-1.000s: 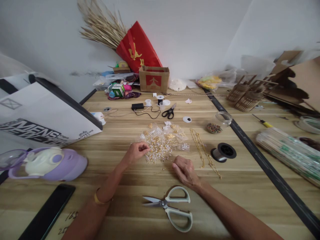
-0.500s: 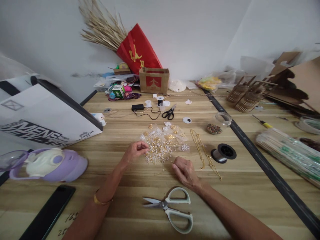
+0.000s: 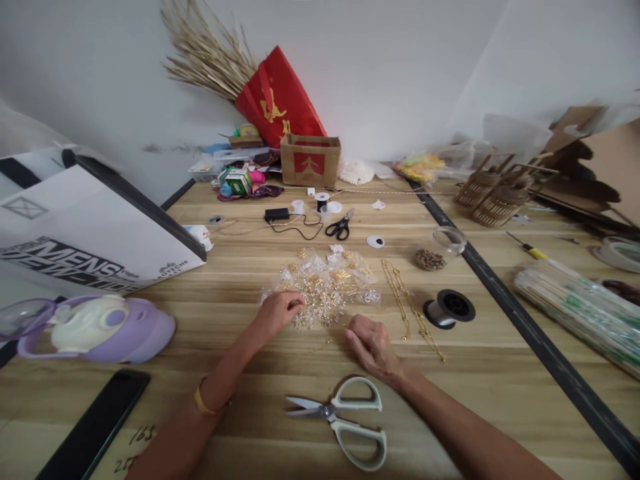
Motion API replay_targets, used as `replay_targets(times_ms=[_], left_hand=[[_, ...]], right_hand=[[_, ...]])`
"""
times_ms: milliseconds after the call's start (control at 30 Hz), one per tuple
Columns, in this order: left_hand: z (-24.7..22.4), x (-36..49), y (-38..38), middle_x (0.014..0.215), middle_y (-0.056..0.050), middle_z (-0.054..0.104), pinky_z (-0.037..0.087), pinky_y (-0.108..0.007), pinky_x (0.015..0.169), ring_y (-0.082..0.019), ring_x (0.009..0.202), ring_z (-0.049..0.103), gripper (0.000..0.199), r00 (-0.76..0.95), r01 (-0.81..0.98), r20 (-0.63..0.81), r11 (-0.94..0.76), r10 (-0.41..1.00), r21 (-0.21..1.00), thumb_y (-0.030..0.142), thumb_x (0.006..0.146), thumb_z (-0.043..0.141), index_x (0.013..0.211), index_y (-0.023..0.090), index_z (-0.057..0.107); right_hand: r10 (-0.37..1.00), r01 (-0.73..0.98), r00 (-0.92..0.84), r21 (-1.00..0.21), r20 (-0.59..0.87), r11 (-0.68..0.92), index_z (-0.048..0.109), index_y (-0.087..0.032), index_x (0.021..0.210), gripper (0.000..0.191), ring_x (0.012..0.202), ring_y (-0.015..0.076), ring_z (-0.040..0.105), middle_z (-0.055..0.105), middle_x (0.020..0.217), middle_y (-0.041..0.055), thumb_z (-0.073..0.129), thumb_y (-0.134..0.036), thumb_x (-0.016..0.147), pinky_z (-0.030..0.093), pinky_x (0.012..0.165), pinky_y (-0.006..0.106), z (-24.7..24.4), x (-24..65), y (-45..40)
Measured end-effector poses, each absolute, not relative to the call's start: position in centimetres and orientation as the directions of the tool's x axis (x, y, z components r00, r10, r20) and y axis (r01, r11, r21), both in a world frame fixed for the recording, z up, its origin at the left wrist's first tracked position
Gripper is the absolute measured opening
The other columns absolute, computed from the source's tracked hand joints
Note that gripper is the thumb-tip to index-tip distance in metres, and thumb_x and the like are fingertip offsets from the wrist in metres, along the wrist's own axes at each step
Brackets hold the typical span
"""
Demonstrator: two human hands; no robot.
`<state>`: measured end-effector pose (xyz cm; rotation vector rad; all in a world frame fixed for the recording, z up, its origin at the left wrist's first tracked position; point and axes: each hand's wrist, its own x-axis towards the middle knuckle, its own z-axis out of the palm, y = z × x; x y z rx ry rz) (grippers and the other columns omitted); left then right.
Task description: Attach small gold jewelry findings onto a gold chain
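Observation:
A pile of small clear and gold beads (image 3: 323, 300) lies loose in the middle of the wooden table, with small clear bags (image 3: 345, 267) of findings along its far side. At the pile's left edge is my left hand (image 3: 277, 312), its thumb and fingers pinched together; anything between them is too small to make out. My right hand (image 3: 374, 343) rests on the table just right of the pile, fingers curled closed, and their inside is hidden. A tiny gold piece (image 3: 329, 341) lies between the hands. White-handled scissors (image 3: 327, 411) lie partly spread nearer to me.
Gold chains (image 3: 400, 297) and a wire spool (image 3: 449, 309) lie to the right, below a jar of beads (image 3: 430, 259). Black scissors (image 3: 340, 227) lie farther back. On the left are a purple bottle (image 3: 125, 330), a phone (image 3: 95, 423) and a white box (image 3: 100, 227).
My left hand has shifted slightly right and toward me along the pile's edge, its fingers turned further down. My right hand stays in place.

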<state>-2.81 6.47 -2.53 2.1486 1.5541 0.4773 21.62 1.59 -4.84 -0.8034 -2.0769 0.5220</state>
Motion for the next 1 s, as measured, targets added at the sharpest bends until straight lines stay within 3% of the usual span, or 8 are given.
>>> replay_targets(times_ms=[200,400,700,1000], left_hand=[[-2.0,-1.5,6.3,0.083,-0.005,0.068,0.041,-0.024,0.069,-0.018,0.078,0.061,0.016,0.41,0.877,0.01,-0.397,0.912,0.272,0.017,0.085,0.052,0.081,0.018,0.067],[-1.6,-1.1,6.2,0.083,-0.005,0.067,0.04,-0.025,0.069,-0.018,0.079,0.061,0.018,0.415,0.899,-0.021,-0.406,0.91,0.167,0.018,0.088,0.048,0.08,0.017,0.064],[-2.2,-1.4,5.9,0.082,-0.005,0.064,0.04,-0.025,0.07,-0.017,0.079,0.059,0.018,0.41,0.893,-0.022,-0.397,0.912,0.212,0.016,0.089,0.045,0.08,0.016,0.061],[-2.2,-1.4,5.5,0.072,-0.002,0.061,0.04,-0.024,0.065,-0.015,0.067,0.054,0.015,0.397,0.827,0.063,-0.386,0.916,0.408,0.013,0.082,0.049,0.073,0.017,0.061]], right_hand=[[0.704,0.367,-0.446,-0.604,0.553,0.707,0.043,-0.02,0.067,0.028,0.057,0.014,0.04,0.043,0.06,0.0,0.037,-0.019,0.094,0.029,0.055,0.028,-5.0,21.7,1.6],[0.703,0.367,-0.455,-0.604,0.546,0.707,0.042,-0.02,0.066,0.028,0.058,0.0141,0.04,0.043,0.061,0.0001,0.038,-0.019,0.094,0.029,0.056,0.028,-4.9,21.7,1.6],[0.704,0.37,-0.452,-0.604,0.547,0.706,0.043,-0.019,0.068,0.027,0.057,0.0134,0.039,0.043,0.06,-0.0002,0.037,-0.019,0.094,0.029,0.055,0.028,-4.7,21.6,1.5],[0.719,0.381,-0.452,-0.614,0.529,0.691,0.042,-0.02,0.067,0.027,0.058,0.014,0.04,0.044,0.061,0.0003,0.037,-0.02,0.094,0.03,0.056,0.028,-5.2,21.7,1.5]])
